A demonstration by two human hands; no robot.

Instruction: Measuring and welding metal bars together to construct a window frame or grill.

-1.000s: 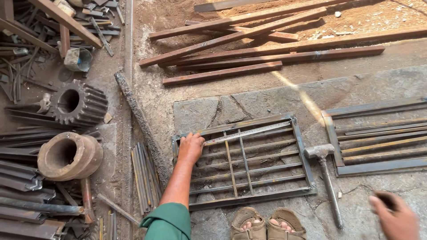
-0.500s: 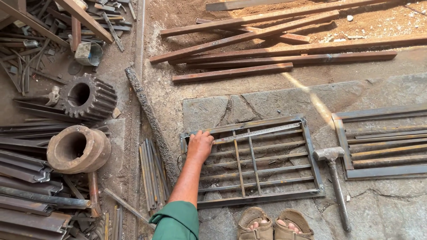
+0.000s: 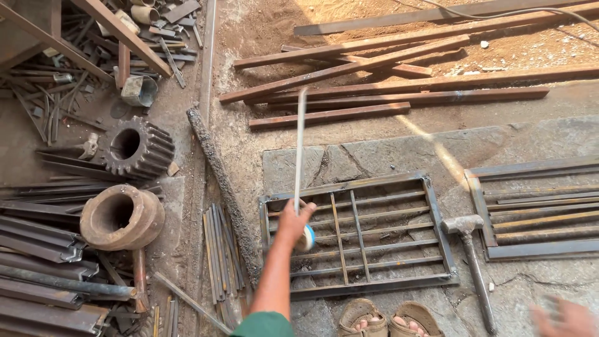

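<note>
Lifted off the grille (image 3: 374,249), left hand (image 3: 292,223) grips tape (image 3: 300,150).

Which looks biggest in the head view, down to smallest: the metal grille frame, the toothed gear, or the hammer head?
1. Metal grille frame, clearly largest.
2. Toothed gear.
3. Hammer head, smallest.
All lie on the ground, so the order seems safe.

toothed gear (image 3: 138,148), rusty flanged ring (image 3: 121,216), hammer (image 3: 469,249), long rusty bars (image 3: 387,75), possibly sandals (image 3: 388,317)
</note>
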